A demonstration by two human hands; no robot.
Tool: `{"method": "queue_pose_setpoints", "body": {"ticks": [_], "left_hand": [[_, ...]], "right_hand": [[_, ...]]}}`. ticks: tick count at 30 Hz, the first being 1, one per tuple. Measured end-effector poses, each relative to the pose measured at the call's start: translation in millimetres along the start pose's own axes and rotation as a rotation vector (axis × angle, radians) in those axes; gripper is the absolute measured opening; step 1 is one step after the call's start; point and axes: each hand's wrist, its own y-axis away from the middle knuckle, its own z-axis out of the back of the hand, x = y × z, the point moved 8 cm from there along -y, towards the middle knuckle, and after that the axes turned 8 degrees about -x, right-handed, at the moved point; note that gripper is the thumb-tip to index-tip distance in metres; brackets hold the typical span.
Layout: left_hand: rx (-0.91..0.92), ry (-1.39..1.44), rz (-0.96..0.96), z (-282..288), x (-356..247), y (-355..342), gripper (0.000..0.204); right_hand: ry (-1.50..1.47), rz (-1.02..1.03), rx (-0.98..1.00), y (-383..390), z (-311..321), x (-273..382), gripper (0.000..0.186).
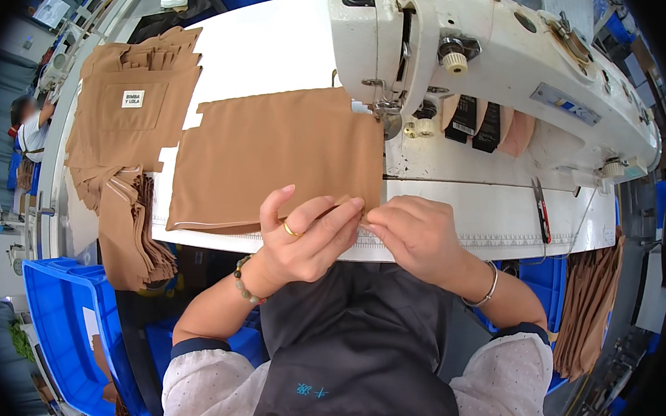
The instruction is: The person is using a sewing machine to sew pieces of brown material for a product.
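A brown fabric panel [275, 152] lies flat on the white table in front of me. Its far right corner reaches under the needle area of a white sewing machine [391, 115]. At the panel's near right corner, my left hand [307, 237] pinches the edge between thumb and fingers. Right beside it, my right hand [413, 234] is closed on the same corner, fingertips nearly touching the left ones. The exact bit of cloth between the fingertips is too small to make out.
Stacked brown pieces with a pocket [133, 110] lie at left, more brown cloth [132, 231] draping over the edge. Black-and-red thread snips [541, 213] rest right of the machine bed. A blue bin [65, 328] stands lower left; brown panels [587, 306] hang at right. Someone sits far left.
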Motion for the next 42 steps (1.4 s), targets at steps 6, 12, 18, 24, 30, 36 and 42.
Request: {"method": "queue_pose_setpoints", "body": {"ticks": [6, 12, 18, 24, 30, 36, 42], "left_hand": [[0.038, 0.053, 0.038, 15.6, -3.4, -7.2, 0.009], [0.105, 0.08, 0.11, 16.6, -3.1, -2.9, 0.009], [0.143, 0.108, 0.14, 2.8, -0.2, -3.8, 0.015], [0.076, 0.104, -0.03, 11.3, -5.9, -3.6, 0.012], [0.14, 0.251, -0.05, 13.1, -10.4, -8.8, 0.006], [0.173, 0.356, 0.059, 3.6, -1.6, -13.5, 0.009], [0.238, 0.402, 0.098, 1.1, 3.7, -7.6, 0.019]], "right_hand": [[-0.024, 0.039, 0.033, 2.7, -1.7, 1.5, 0.016], [0.083, 0.213, -0.015, 7.2, -1.4, 13.6, 0.02], [0.133, 0.297, -0.015, 12.8, -1.0, 18.1, 0.024], [0.177, 0.352, -0.019, 12.6, 2.1, 23.3, 0.024], [0.192, 0.408, 0.019, 18.1, 1.2, 25.3, 0.025], [0.195, 0.425, 0.0, 19.7, 2.4, 24.4, 0.025], [0.206, 0.442, 0.001, 22.7, 3.1, 24.0, 0.026]]}}
